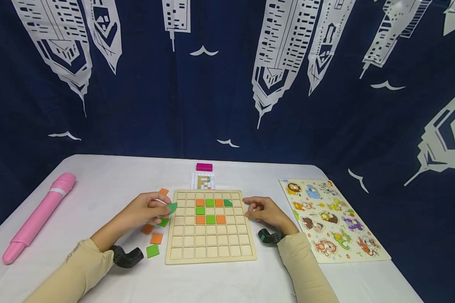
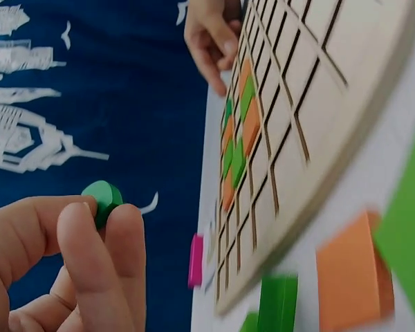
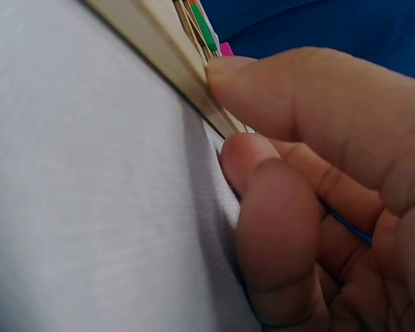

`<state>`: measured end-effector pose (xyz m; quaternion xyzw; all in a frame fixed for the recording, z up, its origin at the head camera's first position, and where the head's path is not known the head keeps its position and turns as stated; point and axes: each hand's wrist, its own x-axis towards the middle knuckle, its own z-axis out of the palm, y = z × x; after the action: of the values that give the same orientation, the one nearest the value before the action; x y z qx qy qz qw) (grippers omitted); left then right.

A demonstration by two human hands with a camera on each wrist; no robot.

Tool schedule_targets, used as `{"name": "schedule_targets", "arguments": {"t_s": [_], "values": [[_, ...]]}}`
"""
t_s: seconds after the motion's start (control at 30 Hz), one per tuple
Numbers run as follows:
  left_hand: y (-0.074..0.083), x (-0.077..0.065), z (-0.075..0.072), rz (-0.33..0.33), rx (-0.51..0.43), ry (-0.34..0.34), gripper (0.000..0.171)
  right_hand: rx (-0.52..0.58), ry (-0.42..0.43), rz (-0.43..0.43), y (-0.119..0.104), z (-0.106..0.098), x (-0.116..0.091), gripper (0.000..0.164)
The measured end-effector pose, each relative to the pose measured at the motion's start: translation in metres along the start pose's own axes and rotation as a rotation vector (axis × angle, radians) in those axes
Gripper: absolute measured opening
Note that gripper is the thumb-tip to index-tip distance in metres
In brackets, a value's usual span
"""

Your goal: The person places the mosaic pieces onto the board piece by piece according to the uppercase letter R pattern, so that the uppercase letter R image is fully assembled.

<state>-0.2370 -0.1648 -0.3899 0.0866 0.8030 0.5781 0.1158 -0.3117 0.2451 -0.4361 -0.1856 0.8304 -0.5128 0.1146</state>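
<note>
My left hand (image 1: 142, 208) pinches a dark green rounded tile (image 1: 172, 208) between thumb and fingers, just above the left edge of a wooden grid board (image 1: 208, 252). In the left wrist view the green tile (image 2: 102, 199) shows at the fingertips. Orange and green square tiles lie in the board's upper cells, with a dark green quarter-round tile (image 1: 228, 203) ending the top row. My right hand (image 1: 267, 212) touches the board's right edge near its far corner, index finger stretched out and the other fingers bent. Seen from the right wrist, the index fingertip (image 3: 228, 76) meets the board's rim.
Several loose tiles, among them a green square (image 1: 153, 251) and an orange square (image 1: 156, 238), lie left of the board. Behind it are a pattern card (image 1: 202, 181) and a magenta block (image 1: 204, 167). A pink tube (image 1: 39, 219) lies far left, an animal puzzle board (image 1: 331, 219) right.
</note>
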Motion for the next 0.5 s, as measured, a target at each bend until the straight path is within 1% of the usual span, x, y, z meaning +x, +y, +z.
{"name": "schedule_targets", "arguments": {"t_s": [0.13, 0.2, 0.3, 0.43, 0.5], "values": [[0.005, 0.013, 0.017, 0.015, -0.044, -0.024, 0.028, 0.002, 0.010, 0.006, 0.000, 0.000, 0.001, 0.055], [0.008, 0.019, 0.026, 0.009, -0.050, -0.030, 0.026, 0.001, 0.013, 0.009, 0.000, 0.000, 0.001, 0.055], [0.012, 0.028, 0.038, -0.008, -0.068, -0.056, 0.025, 0.000, 0.016, 0.015, 0.000, 0.000, 0.001, 0.055], [0.015, 0.040, 0.054, -0.010, -0.106, -0.098, 0.026, 0.007, 0.018, 0.019, 0.001, 0.000, 0.001, 0.055], [0.016, 0.046, 0.062, -0.005, -0.108, -0.104, 0.024, 0.010, 0.018, 0.018, 0.002, 0.001, 0.001, 0.055]]}}
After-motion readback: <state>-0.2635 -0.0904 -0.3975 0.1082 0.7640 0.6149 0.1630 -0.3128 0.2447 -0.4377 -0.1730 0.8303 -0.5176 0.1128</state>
